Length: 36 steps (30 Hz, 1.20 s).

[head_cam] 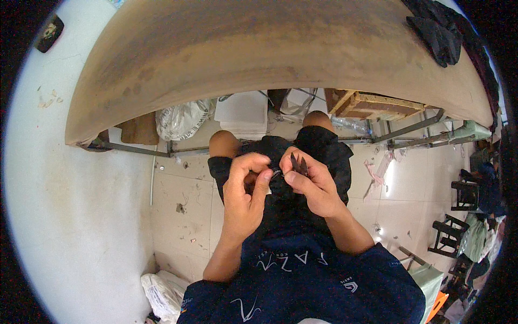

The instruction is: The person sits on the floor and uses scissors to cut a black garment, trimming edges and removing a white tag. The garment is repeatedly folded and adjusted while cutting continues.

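Both hands are raised above my lap. In my right hand (317, 184) is a pair of dark thread snips (300, 165), its two blades apart and pointing away from me. My left hand (246, 192) pinches a small dark strip (277, 173) that bears white writing, between thumb and fingers. The strip spans the gap between the hands, and my right fingertips are close to its other end; I cannot tell whether they grip it too. A bit of something white shows under my left thumb. Dark shorts lie behind the strip and hide its outline.
A stained, cloth-covered table (243, 52) curves ahead of me, with black fabric (439, 38) at its right. Below it are a white plastic bag (182, 119), a white stack (242, 113) and a wooden frame (380, 104). Black stools (447, 235) stand right; a white wall (81, 182) rises left.
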Each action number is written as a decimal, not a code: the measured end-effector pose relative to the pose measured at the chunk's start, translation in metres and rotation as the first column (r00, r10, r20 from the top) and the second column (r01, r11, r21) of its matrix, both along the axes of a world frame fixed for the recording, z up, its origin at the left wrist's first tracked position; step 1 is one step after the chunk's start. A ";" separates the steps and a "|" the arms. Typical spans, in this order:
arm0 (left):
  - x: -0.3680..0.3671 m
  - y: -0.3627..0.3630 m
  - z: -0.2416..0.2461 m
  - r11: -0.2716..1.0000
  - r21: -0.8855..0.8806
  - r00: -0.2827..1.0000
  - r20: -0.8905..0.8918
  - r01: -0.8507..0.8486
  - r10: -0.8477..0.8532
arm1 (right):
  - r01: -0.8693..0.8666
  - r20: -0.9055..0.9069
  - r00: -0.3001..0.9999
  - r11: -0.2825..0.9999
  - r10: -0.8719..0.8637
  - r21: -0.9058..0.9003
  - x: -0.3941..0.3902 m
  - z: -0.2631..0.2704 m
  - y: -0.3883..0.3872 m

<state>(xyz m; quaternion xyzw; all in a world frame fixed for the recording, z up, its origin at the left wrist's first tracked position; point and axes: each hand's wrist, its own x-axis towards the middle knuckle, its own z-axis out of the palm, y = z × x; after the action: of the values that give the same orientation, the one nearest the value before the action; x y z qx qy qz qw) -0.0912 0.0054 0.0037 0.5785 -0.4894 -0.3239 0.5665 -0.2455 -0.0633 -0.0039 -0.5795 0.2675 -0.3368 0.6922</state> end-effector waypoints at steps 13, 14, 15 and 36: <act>0.009 -0.007 0.015 0.978 -0.140 0.929 0.360 0.152 -0.093 | 0.022 -0.078 0.996 0.978 -0.039 -0.206 -0.004 0.008 -0.002; 0.008 -0.007 0.016 0.983 -0.113 0.929 0.357 0.146 -0.097 | 0.025 -0.076 0.996 0.982 -0.040 -0.190 -0.005 0.008 -0.001; 0.008 -0.006 0.015 0.986 -0.100 0.940 0.328 0.134 -0.094 | 0.023 -0.096 0.994 0.977 -0.044 -0.214 -0.005 0.009 -0.002; 0.001 -0.005 0.000 0.986 -0.156 0.940 0.340 0.056 0.001 | -0.025 -0.350 0.914 0.835 -0.203 -0.549 -0.032 0.037 -0.004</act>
<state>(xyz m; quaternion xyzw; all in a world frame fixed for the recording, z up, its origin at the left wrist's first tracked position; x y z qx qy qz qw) -0.0899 0.0004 0.0033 0.5702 -0.6126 -0.1862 0.5147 -0.2771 -0.0678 0.0329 -0.7936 0.3222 -0.3074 0.4145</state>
